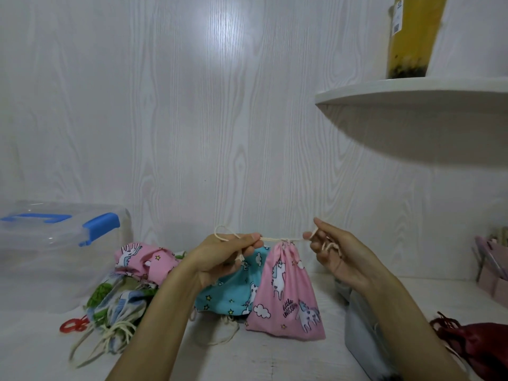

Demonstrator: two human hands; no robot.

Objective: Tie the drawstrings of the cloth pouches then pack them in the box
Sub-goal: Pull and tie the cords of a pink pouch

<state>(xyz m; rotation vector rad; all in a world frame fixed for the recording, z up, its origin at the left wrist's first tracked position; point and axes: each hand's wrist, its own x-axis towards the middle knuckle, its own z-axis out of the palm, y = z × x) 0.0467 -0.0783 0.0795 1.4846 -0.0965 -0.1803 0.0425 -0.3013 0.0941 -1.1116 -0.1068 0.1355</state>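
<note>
A pink unicorn pouch [286, 292] hangs from its cream drawstring [277, 239], its mouth gathered tight. My left hand [228, 257] pinches the string's left end, and a loop of cord sticks up behind the fingers. My right hand [335, 251] pinches the right end, with spare cord curled in the palm. The string is stretched taut between both hands above the table. Behind the hanging pouch lies a teal star pouch [228, 295]. A second pink pouch [143, 259] and a green-and-blue printed pouch [121, 306] lie heaped to the left. The clear plastic box [55, 248] with blue latches stands at far left, lid on.
A red ring-shaped object [72, 325] lies by the box. A grey object [365, 334] sits under my right forearm, and a dark red pouch [472, 345] lies at the right. A pink holder [492, 273] stands far right. A white shelf [412, 92] with a yellow drink cup [412, 37] overhangs.
</note>
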